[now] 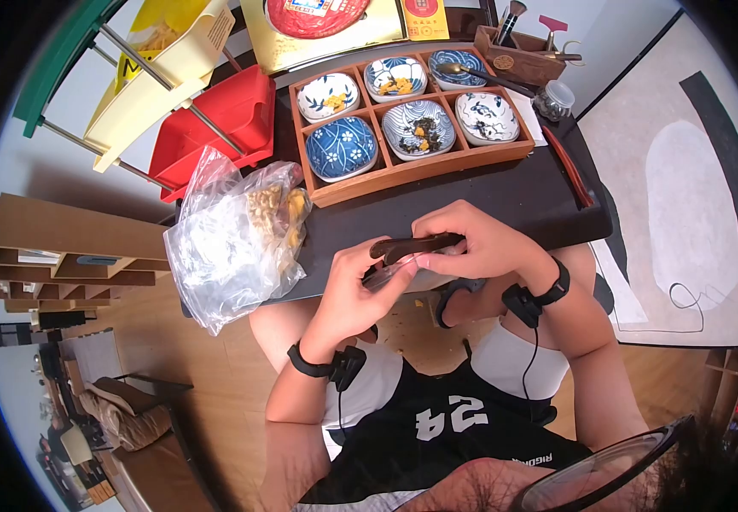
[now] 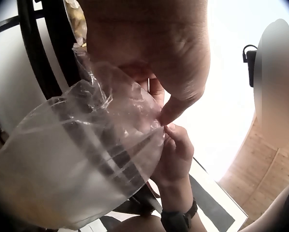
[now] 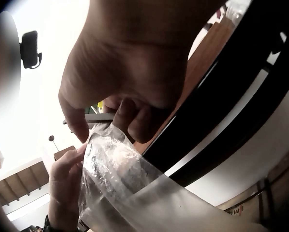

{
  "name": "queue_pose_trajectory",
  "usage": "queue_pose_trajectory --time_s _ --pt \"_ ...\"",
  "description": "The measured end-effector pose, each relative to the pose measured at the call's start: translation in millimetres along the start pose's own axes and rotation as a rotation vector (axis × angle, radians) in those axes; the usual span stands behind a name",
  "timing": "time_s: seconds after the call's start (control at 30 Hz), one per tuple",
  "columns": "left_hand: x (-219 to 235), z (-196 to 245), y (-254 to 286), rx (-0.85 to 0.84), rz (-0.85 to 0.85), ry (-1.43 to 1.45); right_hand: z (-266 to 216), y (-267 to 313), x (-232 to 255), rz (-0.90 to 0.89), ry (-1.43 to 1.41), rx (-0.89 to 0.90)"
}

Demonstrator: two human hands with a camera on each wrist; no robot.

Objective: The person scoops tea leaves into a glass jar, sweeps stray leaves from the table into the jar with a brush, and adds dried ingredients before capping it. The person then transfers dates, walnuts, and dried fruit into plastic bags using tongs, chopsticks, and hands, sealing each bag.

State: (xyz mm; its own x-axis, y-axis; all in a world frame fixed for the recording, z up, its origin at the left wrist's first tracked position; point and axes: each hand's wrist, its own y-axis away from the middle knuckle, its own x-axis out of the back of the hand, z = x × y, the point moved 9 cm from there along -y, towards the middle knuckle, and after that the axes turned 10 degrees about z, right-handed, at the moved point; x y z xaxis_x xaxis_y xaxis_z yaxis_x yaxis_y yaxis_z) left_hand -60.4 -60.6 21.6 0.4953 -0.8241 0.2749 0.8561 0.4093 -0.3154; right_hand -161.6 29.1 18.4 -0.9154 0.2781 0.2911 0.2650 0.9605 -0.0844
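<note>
Both hands meet just off the table's front edge. My left hand (image 1: 354, 294) (image 2: 154, 43) pinches the gathered edge of a clear plastic bag (image 2: 52, 159) (image 3: 130, 183) between thumb and fingers. Right beside it, my right hand (image 1: 484, 243) (image 3: 125, 72) pinches the same edge, thumb near thumb, and its fingers curl round a slim dark brown item (image 1: 412, 247). That item spans the gap between the hands in the head view; its exact shape is unclear. The bag hangs below the hands, with something pale yellowish low in it in the left wrist view.
A wooden compartment tray (image 1: 420, 171) with patterned bowls stands on the dark table (image 1: 360, 218). Filled plastic bags (image 1: 232, 243) lie at its left, near a red bin (image 1: 254, 119). Farther right are a small jar (image 1: 555, 101) and a reddish stick (image 1: 567, 166).
</note>
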Motion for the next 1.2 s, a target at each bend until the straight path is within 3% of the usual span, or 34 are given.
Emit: queue_pose_trajectory --time_s 0.53,0.73,1.2 --pt "-0.1 6.9 -2.5 0.057 -0.091 -0.027 -2.4 -0.3 -1.0 -0.008 -0.001 0.066" --pt "3.8 7.7 -5.1 0.008 -0.009 -0.045 -4.8 -0.4 5.9 0.051 0.000 0.102" --pt "5.8 2.6 -3.0 0.017 -0.038 -0.059 -11.3 -0.3 9.4 0.092 -0.003 0.165"
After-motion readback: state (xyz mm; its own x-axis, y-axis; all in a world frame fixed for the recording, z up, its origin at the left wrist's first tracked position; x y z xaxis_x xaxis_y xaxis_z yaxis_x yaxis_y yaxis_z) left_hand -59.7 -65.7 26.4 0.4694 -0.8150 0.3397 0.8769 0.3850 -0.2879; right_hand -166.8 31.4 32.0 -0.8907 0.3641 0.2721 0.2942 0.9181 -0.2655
